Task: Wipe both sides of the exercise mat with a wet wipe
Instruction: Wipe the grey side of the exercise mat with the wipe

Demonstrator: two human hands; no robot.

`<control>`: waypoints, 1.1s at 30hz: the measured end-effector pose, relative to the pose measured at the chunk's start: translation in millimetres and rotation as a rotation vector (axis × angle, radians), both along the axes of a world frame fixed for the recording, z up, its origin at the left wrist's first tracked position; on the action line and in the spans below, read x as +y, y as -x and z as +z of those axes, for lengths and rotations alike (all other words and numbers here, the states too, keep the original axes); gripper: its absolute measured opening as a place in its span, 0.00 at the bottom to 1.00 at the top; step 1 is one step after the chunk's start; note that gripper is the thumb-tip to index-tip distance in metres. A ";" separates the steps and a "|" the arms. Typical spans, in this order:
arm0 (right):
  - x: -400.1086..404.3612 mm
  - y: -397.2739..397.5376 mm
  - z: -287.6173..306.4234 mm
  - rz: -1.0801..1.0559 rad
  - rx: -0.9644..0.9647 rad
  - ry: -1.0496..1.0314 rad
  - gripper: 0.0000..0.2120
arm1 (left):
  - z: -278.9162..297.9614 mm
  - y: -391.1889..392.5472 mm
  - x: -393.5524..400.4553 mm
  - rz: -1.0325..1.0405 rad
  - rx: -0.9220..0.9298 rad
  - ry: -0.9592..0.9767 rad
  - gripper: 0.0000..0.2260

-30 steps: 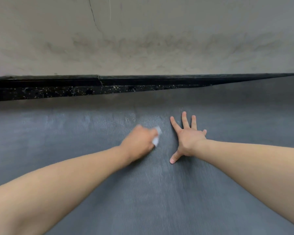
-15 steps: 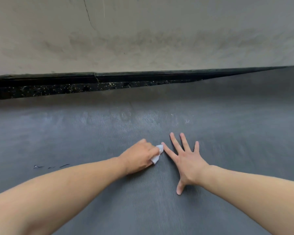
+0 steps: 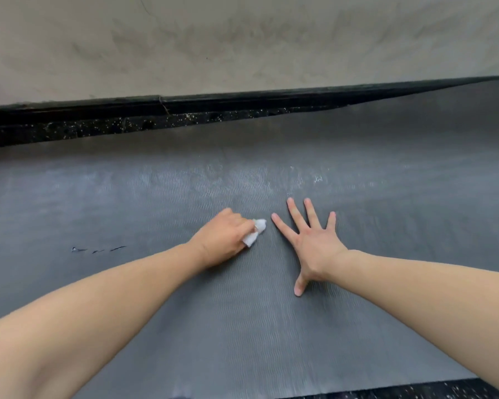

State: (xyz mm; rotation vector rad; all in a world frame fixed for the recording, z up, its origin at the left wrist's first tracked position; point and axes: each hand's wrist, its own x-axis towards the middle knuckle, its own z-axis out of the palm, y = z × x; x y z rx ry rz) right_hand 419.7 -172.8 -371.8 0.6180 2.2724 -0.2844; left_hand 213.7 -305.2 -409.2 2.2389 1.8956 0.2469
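1. The exercise mat [image 3: 242, 326] is dark grey with a fine wavy ribbed surface; it lies flat and fills most of the lower two thirds of the frame, and its left and right ends are cut off by the frame edges
2. A lighter, shiny band runs across the mat just above the centre of the frame, beyond both hands
3. The wet wipe [image 3: 255, 235] is a small white wad near the centre of the frame, lying on the mat; only its right end sticks out, the rest is hidden under the fingers
4. The left hand [image 3: 224, 239] is curled round the wipe and presses it on the mat; its fingertips are hidden beneath the hand
5. The right hand [image 3: 311, 246] lies flat on the mat just right of the wipe, fingers straight and spread wide, thumb pointing toward the bottom of the frame; it holds nothing
6. The tip of the right forefinger is near the wipe but apart from it
7. Both bare forearms come in from the lower corners and are cut off there
8. A few short dark marks [image 3: 98, 249] sit on the mat at the left of centre; what they are is hard to make out
9. A black floor [image 3: 69, 129] with pale specks shows as a strip beyond the mat's far edge and again at the lower right corner
10. A black skirting board [image 3: 242, 100] runs above that strip, with a stained pale wall [image 3: 242, 38] filling the top of the frame
11. No writing or brand can be read anywhere
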 end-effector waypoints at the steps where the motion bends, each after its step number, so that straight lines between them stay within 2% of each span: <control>1: 0.4 -0.6 -0.4 -0.001 0.000 0.002 0.83 | 3.3 7.1 1.9 0.206 -0.013 -0.034 0.11; 3: 0.9 -1.7 -1.0 0.006 0.011 0.003 0.83 | 7.3 -2.5 -2.6 0.407 -0.066 -0.068 0.13; 5: 0.8 -2.7 -0.1 0.019 0.018 0.011 0.83 | 6.6 -38.3 -14.3 0.379 -0.129 -0.037 0.13; 8: 0.8 -5.7 -1.9 0.043 0.038 0.001 0.82 | 8.3 -86.7 -35.8 -0.058 -0.116 0.079 0.06; 10: 2.2 -8.4 -3.5 0.063 0.050 0.017 0.80 | 6.1 -82.1 -37.2 -0.170 -0.067 0.085 0.06; 11: 3.4 -11.3 -5.2 0.075 0.069 0.018 0.79 | 4.6 -75.9 -37.7 -0.082 -0.035 0.078 0.07; 14: 3.1 -28.6 -7.2 0.159 0.128 0.067 0.74 | 3.0 -68.9 -43.4 0.521 -0.073 -0.043 0.12; 15: 0.1 -38.5 -7.2 0.211 0.141 0.085 0.73 | 1.9 -80.4 -49.1 0.641 -0.114 -0.071 0.11; 16: -3.8 -50.2 -8.0 0.268 0.147 0.092 0.74 | -0.6 -103.5 -57.2 0.667 -0.152 -0.062 0.10; 17: -7.7 -62.2 -8.4 0.325 0.142 0.093 0.76 | -6.3 -131.3 -63.9 0.586 -0.167 -0.043 0.10; 20: -14.5 -86.8 -13.0 0.412 0.129 0.085 0.79 | 0.5 -173.2 -84.5 0.118 -0.091 0.109 0.08; 21: -14.7 -89.1 -15.5 0.410 0.142 0.088 0.79 | -1.4 -166.6 -89.3 0.104 -0.047 0.106 0.08; 22: -13.8 -89.6 -18.2 0.403 0.156 0.093 0.79 | -2.2 -154.8 -91.2 0.210 -0.014 0.105 0.07; 25: -10.6 -90.2 -22.9 0.399 0.189 0.116 0.79 | 4.5 -128.5 -95.6 0.805 -0.085 -0.041 0.05; 26: -9.8 -91.5 -23.2 0.399 0.200 0.121 0.79 | 8.3 -140.6 -95.5 0.839 -0.122 -0.049 0.04; 27: -9.4 -93.3 -22.9 0.402 0.209 0.119 0.78 | 9.7 -163.2 -93.2 0.739 -0.155 -0.014 0.02; 29: -11.3 -100.8 -23.1 0.426 0.233 0.114 0.75 | 12.8 -210.8 -93.8 0.302 -0.148 0.153 0.06; 30: -14.1 -107.6 -23.7 0.450 0.258 0.121 0.73 | 16.6 -219.8 -97.0 0.147 -0.135 0.238 0.06; 31: -18.3 -117.0 -23.6 0.488 0.286 0.134 0.72 | 16.6 -215.9 -100.7 0.122 -0.117 0.294 0.05; 33: -29.1 -140.7 -25.2 0.576 0.313 0.184 0.72 | 10.0 -197.3 -110.4 0.331 -0.102 0.217 0.03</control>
